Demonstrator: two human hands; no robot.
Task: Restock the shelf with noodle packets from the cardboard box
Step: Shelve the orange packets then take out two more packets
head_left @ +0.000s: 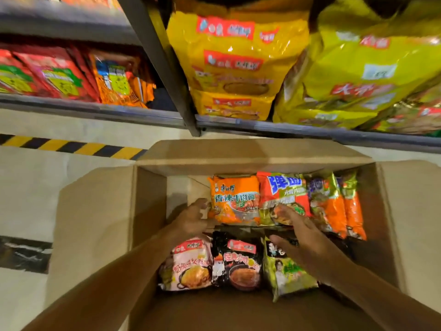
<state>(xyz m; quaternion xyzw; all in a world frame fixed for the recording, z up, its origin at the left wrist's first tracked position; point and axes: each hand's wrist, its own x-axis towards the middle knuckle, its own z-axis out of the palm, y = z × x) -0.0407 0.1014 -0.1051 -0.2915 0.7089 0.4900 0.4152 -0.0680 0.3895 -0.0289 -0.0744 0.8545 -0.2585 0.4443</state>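
Your left hand (194, 217) is spread, touching the orange packet (235, 199) at its 9 o'clock side; your right hand (301, 235) is spread above the red packet (284, 197); both packets lie inside the cardboard box (100, 225).

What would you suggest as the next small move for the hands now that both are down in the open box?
Probably close both hands on the orange packet: the left hand sits open at its left edge, the right hand hovers open over the red packet beside it, and neither grips anything yet.
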